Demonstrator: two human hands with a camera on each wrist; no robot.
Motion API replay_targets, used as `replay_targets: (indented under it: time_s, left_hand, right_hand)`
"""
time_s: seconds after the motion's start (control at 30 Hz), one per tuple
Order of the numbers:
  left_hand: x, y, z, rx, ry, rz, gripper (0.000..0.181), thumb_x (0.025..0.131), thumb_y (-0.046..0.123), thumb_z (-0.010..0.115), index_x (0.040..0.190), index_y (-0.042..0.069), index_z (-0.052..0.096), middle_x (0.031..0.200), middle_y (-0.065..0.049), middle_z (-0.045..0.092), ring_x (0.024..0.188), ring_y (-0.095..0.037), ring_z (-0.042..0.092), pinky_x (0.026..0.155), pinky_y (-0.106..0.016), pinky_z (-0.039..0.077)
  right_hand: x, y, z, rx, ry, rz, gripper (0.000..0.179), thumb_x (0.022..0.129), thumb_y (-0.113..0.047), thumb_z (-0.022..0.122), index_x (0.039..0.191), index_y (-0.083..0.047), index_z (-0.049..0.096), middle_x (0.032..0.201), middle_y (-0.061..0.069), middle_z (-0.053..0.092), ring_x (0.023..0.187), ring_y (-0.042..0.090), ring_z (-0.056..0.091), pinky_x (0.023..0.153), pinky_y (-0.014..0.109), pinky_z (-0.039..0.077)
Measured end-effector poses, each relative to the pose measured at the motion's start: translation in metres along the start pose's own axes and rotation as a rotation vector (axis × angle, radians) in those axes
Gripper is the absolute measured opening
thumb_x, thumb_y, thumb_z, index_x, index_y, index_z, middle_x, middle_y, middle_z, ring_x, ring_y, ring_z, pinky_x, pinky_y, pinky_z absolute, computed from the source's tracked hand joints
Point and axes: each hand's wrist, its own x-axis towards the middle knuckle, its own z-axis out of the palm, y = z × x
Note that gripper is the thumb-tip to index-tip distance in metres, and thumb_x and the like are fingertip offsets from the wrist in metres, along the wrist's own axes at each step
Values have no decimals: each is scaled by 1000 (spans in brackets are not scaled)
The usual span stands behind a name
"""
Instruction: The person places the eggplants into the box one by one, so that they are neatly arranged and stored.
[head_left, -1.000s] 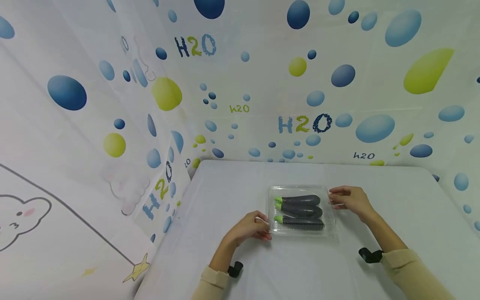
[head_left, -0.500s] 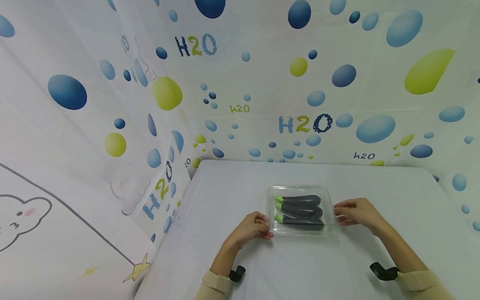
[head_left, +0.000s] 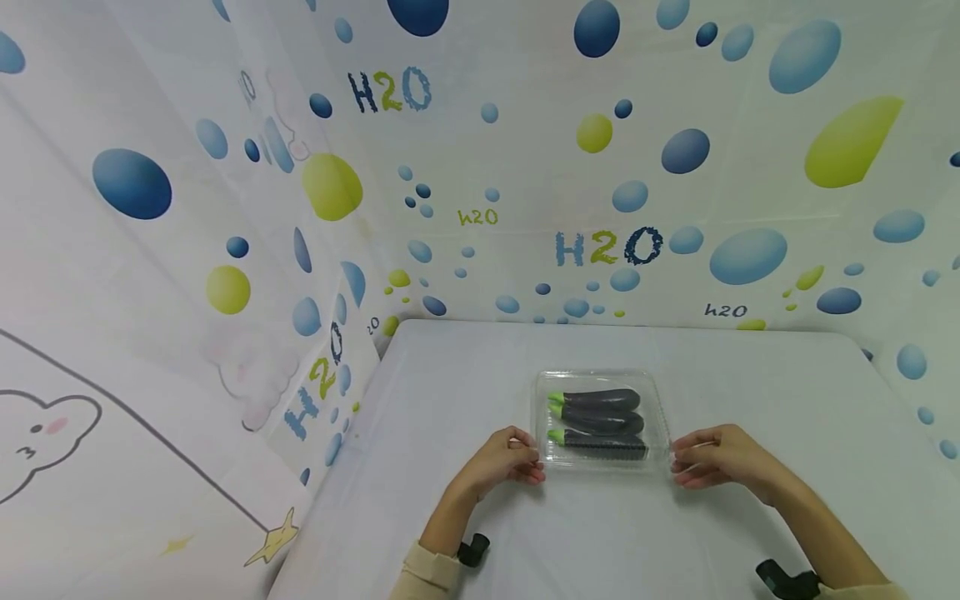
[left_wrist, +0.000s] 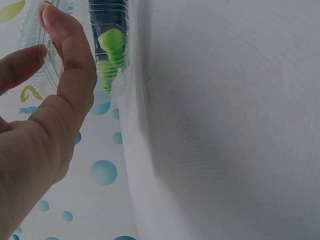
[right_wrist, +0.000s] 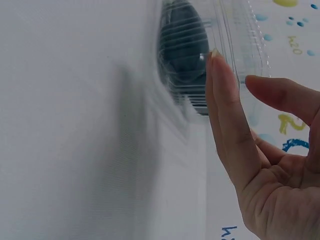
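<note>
A clear plastic clamshell box point(head_left: 600, 462) lies on the white table with three dark eggplants point(head_left: 600, 420) inside, green stem ends to the left. My left hand point(head_left: 501, 462) pinches the rim at the box's lower left corner; in the left wrist view its thumb and fingers lie on either side of the rim, near a green stem end point(left_wrist: 111, 42). At the lower right corner, my right hand point(head_left: 723, 462) has the rim between thumb and fingers. In the right wrist view those fingers are nearly straight, beside a rounded eggplant end point(right_wrist: 182, 45) behind the ribbed wall.
The white-covered table point(head_left: 465, 358) reaches back to a hanging sheet point(head_left: 525, 150) printed with blue and green dots and H2O lettering. Another printed sheet point(head_left: 150, 350) hangs at the left. Black wrist cameras point(head_left: 474, 550) sit on both wrists.
My right hand has slid toward me along the box's right edge, from near the far corner to the near corner. The left hand and the box have stayed almost in place.
</note>
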Motion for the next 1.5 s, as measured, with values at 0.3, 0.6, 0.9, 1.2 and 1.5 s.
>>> replay_targets:
  time_s: [0.3,0.6,0.9,1.2,1.5]
  left_hand:
    - [-2,-2,1,43,26,-19,16,101,7,60,110,-5,56,88,-16,73,75,-22,73,72,-37,62]
    - [-1,-1,4,42,82,-26,18,98,7,60,109,-7,57,85,-14,72,71,-19,72,69,-34,61]
    - [1,-4,7,35,133,-44,19,95,4,59,109,-9,57,80,-11,71,65,-16,69,63,-30,59]
    - [-1,0,8,41,120,-48,22,95,4,58,112,-11,56,80,-10,72,64,-15,68,63,-29,59]
    - [0,-1,6,44,105,-52,20,95,4,60,110,-9,56,79,-9,72,64,-14,69,62,-29,59]
  right_hand:
    - [0,7,9,27,16,-4,43,102,-18,67,121,21,61,100,22,75,89,32,77,78,41,62]
    - [3,8,18,27,84,6,38,100,-14,69,116,20,64,94,20,76,83,29,77,74,39,62]
    - [2,6,22,40,93,1,33,98,-9,66,113,21,64,91,19,76,81,28,77,74,38,62]
    - [2,8,22,76,101,10,33,96,-6,66,114,21,64,89,17,77,78,25,77,72,38,62]
    - [3,11,24,105,130,28,26,96,-4,67,109,19,67,86,17,77,75,24,77,70,37,62]
